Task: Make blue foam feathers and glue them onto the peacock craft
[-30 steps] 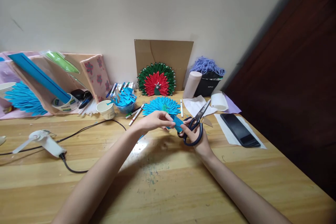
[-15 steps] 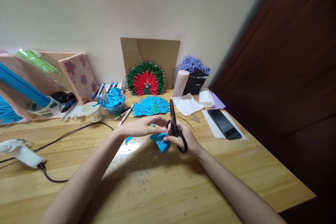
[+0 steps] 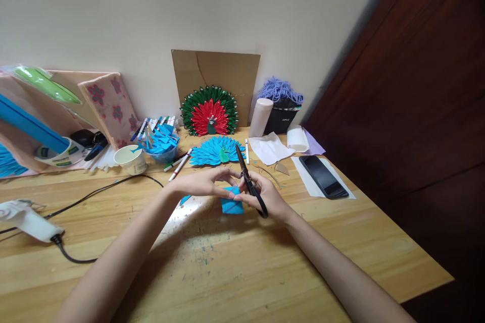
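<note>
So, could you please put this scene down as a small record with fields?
left hand: the left hand pinches the blue piece
right hand: the right hand holds the scissors, fingers also at the blue piece
scissors pose: blades pointing away from the person
beyond hands: blue fan lying flat; red-and-green peacock before cardboard
left side: white cup, bowl of blue scraps, corded white device
right side: phone on white paper

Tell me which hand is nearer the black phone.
Right. The right hand, with the scissors, is left of the black phone; the left hand, at the blue piece, is farther left.
</note>
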Tool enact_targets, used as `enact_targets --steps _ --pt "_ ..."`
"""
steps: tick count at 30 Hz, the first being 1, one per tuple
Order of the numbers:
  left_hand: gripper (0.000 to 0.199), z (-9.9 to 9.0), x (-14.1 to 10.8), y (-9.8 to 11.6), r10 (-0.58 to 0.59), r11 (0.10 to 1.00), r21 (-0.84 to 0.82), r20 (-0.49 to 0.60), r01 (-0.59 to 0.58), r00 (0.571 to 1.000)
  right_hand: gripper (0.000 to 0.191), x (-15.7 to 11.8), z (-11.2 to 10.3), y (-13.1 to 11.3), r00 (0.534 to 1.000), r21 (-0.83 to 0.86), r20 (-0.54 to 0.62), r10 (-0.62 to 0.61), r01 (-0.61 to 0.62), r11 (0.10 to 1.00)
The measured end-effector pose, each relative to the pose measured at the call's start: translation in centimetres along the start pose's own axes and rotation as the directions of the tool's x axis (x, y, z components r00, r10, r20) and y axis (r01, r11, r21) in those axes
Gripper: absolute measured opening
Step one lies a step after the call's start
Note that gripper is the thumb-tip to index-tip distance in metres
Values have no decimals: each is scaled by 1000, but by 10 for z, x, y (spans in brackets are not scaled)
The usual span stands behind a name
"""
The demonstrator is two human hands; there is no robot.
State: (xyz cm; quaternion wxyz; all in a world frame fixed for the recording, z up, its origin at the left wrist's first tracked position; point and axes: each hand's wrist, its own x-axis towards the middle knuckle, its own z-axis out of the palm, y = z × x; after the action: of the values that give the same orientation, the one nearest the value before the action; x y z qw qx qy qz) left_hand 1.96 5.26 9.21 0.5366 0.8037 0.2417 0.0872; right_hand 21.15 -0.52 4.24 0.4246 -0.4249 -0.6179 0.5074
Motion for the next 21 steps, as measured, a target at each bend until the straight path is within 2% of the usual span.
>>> enact_targets --steps 4,8,11,17,21 --pt "44 1 1 -6 -28 997 76 -69 33 997 32 1 -1 -1 1000 22 19 23 -24 999" --pt "30 2 2 -5 -8 990 140 -161 30 987 37 6 -4 1 999 27 2 34 -34 999" --pt "26 1 3 -1 -46 977 193 -228 92 973 37 10 -6 4 999 42 -30 30 -29 999" --pt "32 1 2 -3 -82 968 212 -229 131 970 36 13 -11 5 987 145 -146 66 -45 988" --pt "33 5 5 -5 18 954 293 -260 61 965 36 13 -12 5 984 192 -172 37 -4 981"
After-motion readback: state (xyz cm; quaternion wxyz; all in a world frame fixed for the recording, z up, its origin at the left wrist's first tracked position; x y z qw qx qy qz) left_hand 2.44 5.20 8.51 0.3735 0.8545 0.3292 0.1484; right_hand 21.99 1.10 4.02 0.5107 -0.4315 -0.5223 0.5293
